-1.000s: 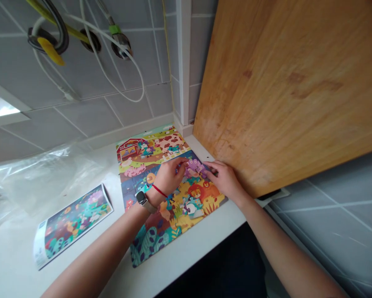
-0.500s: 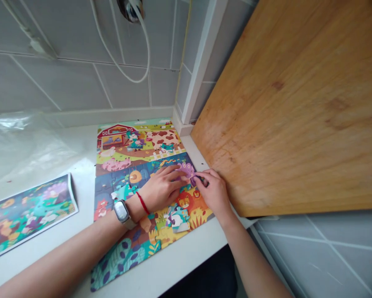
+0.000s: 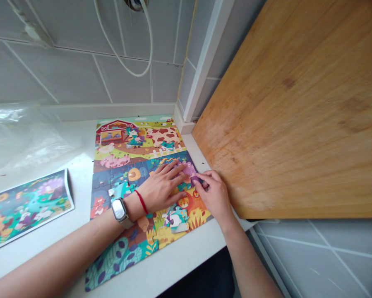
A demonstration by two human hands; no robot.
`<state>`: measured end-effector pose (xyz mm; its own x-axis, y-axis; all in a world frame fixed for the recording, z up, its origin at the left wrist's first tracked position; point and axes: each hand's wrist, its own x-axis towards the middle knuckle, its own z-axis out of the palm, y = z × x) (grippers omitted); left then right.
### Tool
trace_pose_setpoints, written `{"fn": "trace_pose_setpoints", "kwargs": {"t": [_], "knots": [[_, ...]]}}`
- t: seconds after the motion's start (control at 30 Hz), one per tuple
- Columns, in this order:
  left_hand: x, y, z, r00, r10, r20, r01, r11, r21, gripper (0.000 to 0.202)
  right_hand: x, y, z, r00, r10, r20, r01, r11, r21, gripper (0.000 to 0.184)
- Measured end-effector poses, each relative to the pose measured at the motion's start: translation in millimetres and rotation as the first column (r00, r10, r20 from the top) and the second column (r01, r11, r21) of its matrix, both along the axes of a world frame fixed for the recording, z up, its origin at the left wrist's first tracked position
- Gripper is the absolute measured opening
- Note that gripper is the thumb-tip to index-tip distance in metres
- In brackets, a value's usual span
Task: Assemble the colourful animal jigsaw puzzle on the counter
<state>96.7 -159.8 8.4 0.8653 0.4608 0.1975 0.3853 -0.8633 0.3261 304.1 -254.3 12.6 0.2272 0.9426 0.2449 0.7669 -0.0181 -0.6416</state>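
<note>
A colourful jigsaw puzzle [image 3: 111, 256] with a barn, a cow and forest animals lies on the white counter. My left hand [image 3: 162, 186] rests on its middle, palm down, fingers spread, with fingertips by the purple patch at the right edge. There my right hand [image 3: 213, 190] pinches a dark purple puzzle piece [image 3: 195, 179] between thumb and forefinger; the fingers partly cover it. Several loose pieces lie on top of the puzzle: a teal piece [image 3: 121, 190] left of my left hand, a piece with a white shape [image 3: 177, 219] below it, and another on the barn scene [image 3: 135, 136].
A printed picture sheet [image 3: 27, 209] lies at left, its right edge curling up. Clear plastic wrap [image 3: 27, 140] sits behind it. A wooden board [image 3: 285, 116] stands close on the right. A white cable [image 3: 150, 49] hangs against the tiled wall [image 3: 70, 78].
The fingers of my left hand have spread and flattened on the puzzle. My right hand stays at the same edge, fingers drawn closer round the purple piece. The camera view has shifted slightly.
</note>
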Motion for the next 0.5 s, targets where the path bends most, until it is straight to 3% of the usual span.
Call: {"fn": "trace_pose_setpoints", "kwargs": {"t": [0.5], "knots": [[0.5, 0.4, -2.4, 0.999, 0.042, 0.026, -0.041, 0.999, -0.031, 0.061, -2.3, -0.7, 2.0, 1.0, 0.017, -0.014, -0.017, 1.0, 0.0, 0.022]]}}
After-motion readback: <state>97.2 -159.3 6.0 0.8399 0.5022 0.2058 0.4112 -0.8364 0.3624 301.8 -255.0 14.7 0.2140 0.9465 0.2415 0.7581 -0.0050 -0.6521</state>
